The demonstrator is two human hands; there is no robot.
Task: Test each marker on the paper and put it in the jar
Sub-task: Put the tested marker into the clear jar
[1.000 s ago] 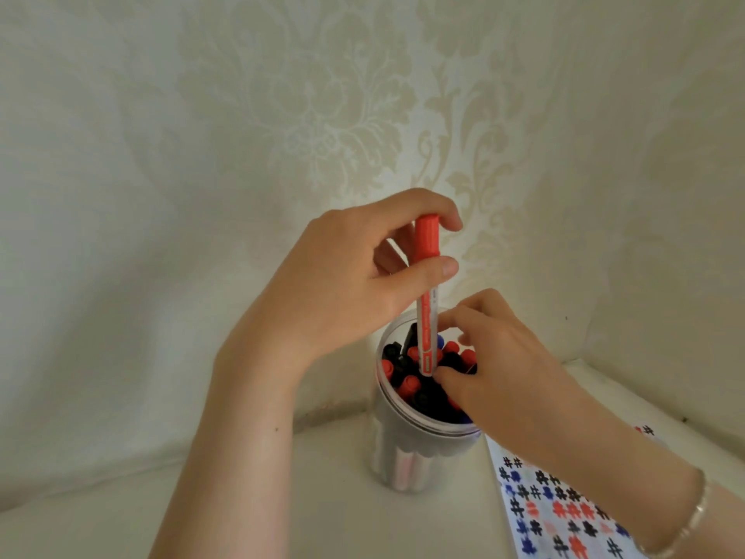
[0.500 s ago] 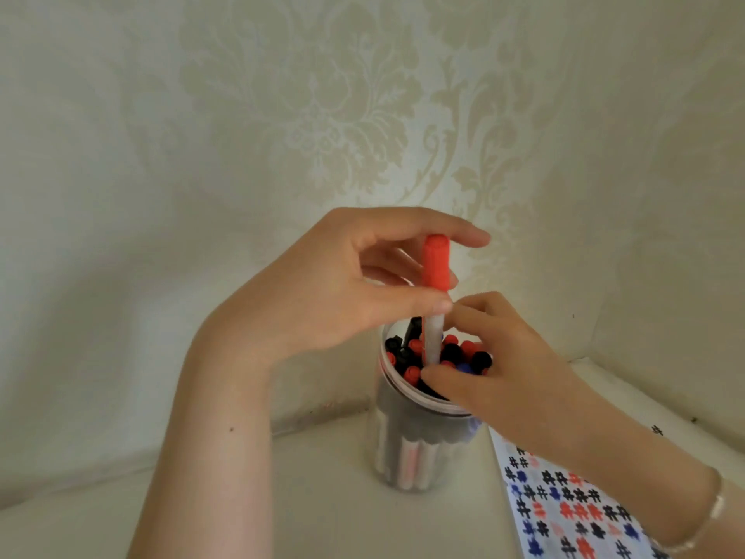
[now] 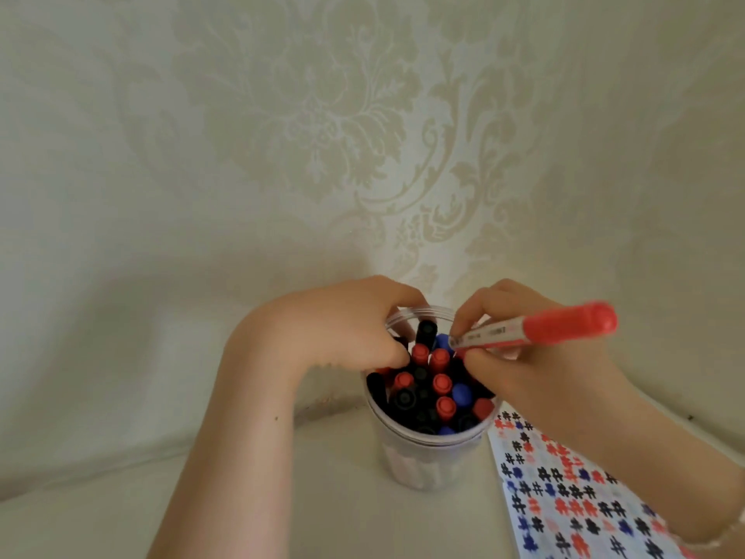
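The jar [image 3: 427, 457] is standing at lower centre of the frame, with markers [image 3: 435, 391] packed upright in it. The paper [image 3: 572, 502] is lying just right of it, running to the lower right corner. The left hand [image 3: 342, 328] is reaching in over the jar's upper left rim, and the right hand [image 3: 536, 357] is holding a marker [image 3: 536, 328] above its upper right rim, tilted rightward.

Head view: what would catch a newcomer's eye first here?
The red marker stands out most: the right hand holds it nearly level over the jar, cap pointing right. Next comes the jar itself, in the middle, packed with red, black and blue caps, the left hand reaching in at its rim. At lower right lies the paper, covered in hash marks in the same three colours.
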